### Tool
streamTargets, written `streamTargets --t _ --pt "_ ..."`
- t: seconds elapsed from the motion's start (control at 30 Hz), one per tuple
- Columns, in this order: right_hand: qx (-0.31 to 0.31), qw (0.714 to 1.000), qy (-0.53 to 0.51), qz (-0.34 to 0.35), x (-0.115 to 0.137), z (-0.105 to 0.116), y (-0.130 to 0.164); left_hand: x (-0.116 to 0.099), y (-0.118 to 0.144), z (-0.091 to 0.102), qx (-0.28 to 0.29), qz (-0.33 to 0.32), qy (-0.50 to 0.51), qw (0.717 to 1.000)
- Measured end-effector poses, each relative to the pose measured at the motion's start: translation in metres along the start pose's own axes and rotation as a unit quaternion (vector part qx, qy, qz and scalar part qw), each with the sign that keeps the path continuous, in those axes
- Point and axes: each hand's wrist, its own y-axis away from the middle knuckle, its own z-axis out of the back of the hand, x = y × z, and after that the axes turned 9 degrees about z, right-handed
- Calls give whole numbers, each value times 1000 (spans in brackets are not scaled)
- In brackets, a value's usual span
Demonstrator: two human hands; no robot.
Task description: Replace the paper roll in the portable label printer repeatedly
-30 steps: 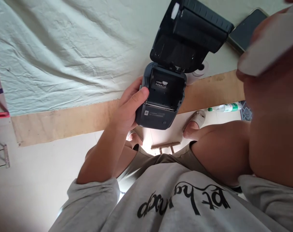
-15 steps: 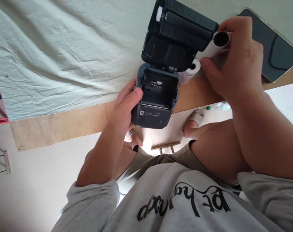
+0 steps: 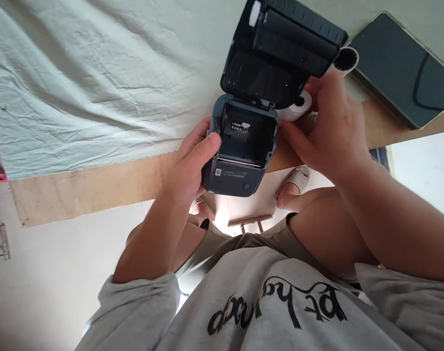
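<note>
A wooden table (image 3: pixel 90 191) under wrinkled pale-green cloth (image 3: pixel 97 87) spreads beyond both hands. The left hand (image 3: pixel 191 165) clasps the side of a dark blue-grey plastic printer (image 3: pixel 249 141), its black lid (image 3: pixel 276 58) raised. Just beyond the right hand (image 3: pixel 337 129) lies a dark-screened rectangular smartphone (image 3: pixel 405 68); nearer its knuckles, a hollow white cylinder (image 3: pixel 355 66). Its half-curled fingers flank a smaller white roll (image 3: pixel 294 110); I cannot tell whether they grip.

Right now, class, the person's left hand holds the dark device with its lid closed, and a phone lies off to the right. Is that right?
Not quite: the lid is open, not closed, as the head view shows. The left hand does hold the dark device, and a phone does lie off to the right.
</note>
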Motion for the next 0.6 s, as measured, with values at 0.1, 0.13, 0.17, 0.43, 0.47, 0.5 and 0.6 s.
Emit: streamTargets --t 0.1,0.13,0.17,0.43,0.47,0.5,0.6 --pt "-8 998 -59 -3 -2 2 1 0 0 0 -2 -2 1 1000" --pt "1 997 -75 12 -2 4 1 0 0 0 -3 -6 1 1000" --pt "11 996 -84 32 -1 5 1 0 0 0 -4 -8 1 1000" --pt "-21 999 -15 46 1 5 3 -1 0 0 5 -6 -3 1000" --pt "-33 998 -31 48 0 6 2 -1 0 0 4 -9 -4 1000" --pt "-55 996 -57 51 -1 7 1 -1 0 0 2 -11 -5 1000" --pt "-113 982 -154 9 -2 15 -5 -1 0 0 -4 -10 -10 1000"
